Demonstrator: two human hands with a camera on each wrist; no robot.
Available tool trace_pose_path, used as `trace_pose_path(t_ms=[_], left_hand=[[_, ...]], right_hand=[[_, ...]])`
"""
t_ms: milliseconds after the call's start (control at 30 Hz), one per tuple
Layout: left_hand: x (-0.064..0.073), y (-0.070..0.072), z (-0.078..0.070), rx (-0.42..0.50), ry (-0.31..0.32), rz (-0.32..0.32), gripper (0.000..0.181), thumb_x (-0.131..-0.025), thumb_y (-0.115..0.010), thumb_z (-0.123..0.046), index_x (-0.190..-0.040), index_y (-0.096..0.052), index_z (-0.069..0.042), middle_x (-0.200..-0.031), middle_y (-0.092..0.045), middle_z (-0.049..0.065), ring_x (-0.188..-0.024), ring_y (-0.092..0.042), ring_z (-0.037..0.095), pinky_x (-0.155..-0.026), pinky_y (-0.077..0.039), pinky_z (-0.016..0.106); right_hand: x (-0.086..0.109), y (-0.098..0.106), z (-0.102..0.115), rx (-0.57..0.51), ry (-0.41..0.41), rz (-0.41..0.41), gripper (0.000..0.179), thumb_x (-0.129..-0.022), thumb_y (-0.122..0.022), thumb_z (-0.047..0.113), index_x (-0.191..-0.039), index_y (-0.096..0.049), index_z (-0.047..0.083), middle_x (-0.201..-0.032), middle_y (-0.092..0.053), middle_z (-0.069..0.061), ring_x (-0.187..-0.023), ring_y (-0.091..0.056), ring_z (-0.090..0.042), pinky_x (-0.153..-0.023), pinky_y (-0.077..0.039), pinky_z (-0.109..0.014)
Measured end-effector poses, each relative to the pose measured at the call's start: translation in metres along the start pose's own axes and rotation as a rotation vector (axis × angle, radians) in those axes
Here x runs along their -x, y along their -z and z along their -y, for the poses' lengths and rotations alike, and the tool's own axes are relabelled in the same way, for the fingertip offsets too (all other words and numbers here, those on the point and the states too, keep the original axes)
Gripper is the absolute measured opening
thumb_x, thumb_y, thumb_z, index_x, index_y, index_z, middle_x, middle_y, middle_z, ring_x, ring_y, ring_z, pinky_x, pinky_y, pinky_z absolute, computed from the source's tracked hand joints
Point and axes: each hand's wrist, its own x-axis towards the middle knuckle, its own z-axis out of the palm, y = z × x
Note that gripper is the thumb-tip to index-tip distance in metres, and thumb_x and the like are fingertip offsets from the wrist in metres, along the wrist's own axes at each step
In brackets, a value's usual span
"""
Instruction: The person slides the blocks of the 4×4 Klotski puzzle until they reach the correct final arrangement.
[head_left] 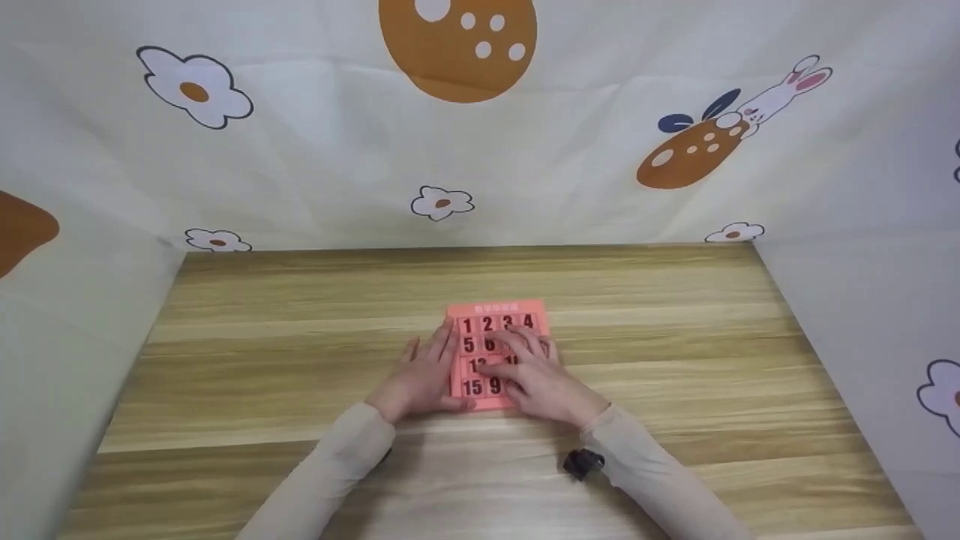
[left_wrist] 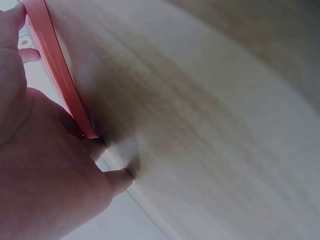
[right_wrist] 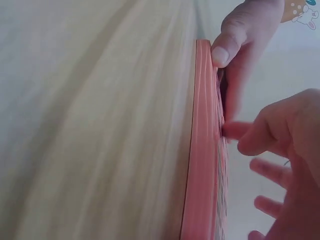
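Observation:
A pink sliding number puzzle [head_left: 496, 307] lies flat on the wooden table, its black-numbered tiles in rows. Tiles 1 to 4 line the top row, 5 and 6 start the second, and 15 and 9 show at the bottom left. Along the puzzle's left side rests my left hand [head_left: 425, 379], fingers extended and thumb at the near left corner. My right hand [head_left: 547, 382] reaches over the right half with spread fingers, its fingertips at the tiles, hiding several of them. From the right wrist view, the puzzle's side [right_wrist: 202, 140] appears as a thick pink edge.
The wood-grain table [head_left: 300, 315] is bounded by a pale printed cloth [head_left: 322, 150] at the back and both sides. A small black object [head_left: 583, 463] sits by the right sleeve cuff. Pale sleeves cover both forearms.

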Motion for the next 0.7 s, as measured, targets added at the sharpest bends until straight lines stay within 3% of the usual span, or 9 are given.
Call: trace_pose_path(t_ms=[167,333,433,600,700], left_hand=[[0.0,-0.001,0.001,-0.003,-0.017,0.001,0.114,-0.082,-0.064,-0.061,-0.152,-0.003,0.004,-0.159,0.008,0.018,-0.146,0.001,0.03,-0.115,-0.002,0.052],[0.0,-0.001,0.002,0.011,-0.016,-0.001,0.115,-0.081,-0.065,-0.061,-0.152,-0.002,0.004,-0.159,0.009,0.018,-0.145,0.002,0.03,-0.115,-0.001,0.052],[0.0,-0.001,0.002,0.02,-0.008,-0.001,0.116,-0.08,-0.066,-0.061,-0.152,-0.002,0.003,-0.159,0.009,0.018,-0.145,0.003,0.03,-0.115,-0.001,0.052],[0.0,-0.001,0.001,0.025,0.002,-0.002,0.116,-0.08,-0.066,-0.061,-0.153,-0.001,0.002,-0.159,0.009,0.017,-0.146,0.004,0.028,-0.115,0.0,0.051],[-0.001,-0.001,0.001,0.012,0.002,0.001,0.115,-0.081,-0.065,-0.062,-0.153,-0.002,0.002,-0.159,0.009,0.017,-0.146,0.004,0.028,-0.115,-0.001,0.052]], right_hand=[[-0.001,-0.001,-0.003,0.001,0.067,0.048,0.05,-0.089,-0.061,0.011,-0.136,-0.058,0.026,-0.154,-0.027,-0.012,-0.139,-0.018,-0.041,-0.108,-0.011,-0.066],[0.005,0.005,-0.012,-0.093,0.113,-0.013,0.035,-0.083,-0.064,0.004,-0.109,-0.074,0.024,-0.151,-0.035,-0.009,-0.139,-0.021,-0.04,-0.108,-0.009,-0.067],[0.009,0.008,-0.016,-0.128,0.1,-0.014,0.029,-0.08,-0.065,0.002,-0.095,-0.077,0.024,-0.15,-0.038,-0.006,-0.139,-0.02,-0.04,-0.107,-0.01,-0.067],[0.013,0.008,-0.02,-0.073,0.012,0.005,0.033,-0.083,-0.065,0.005,-0.109,-0.075,0.024,-0.152,-0.034,-0.006,-0.139,-0.019,-0.041,-0.108,-0.012,-0.064],[0.015,0.01,-0.023,-0.093,0.005,0.0,0.035,-0.085,-0.064,0.004,-0.113,-0.073,0.023,-0.153,-0.033,-0.007,-0.14,-0.019,-0.041,-0.108,-0.011,-0.065]])
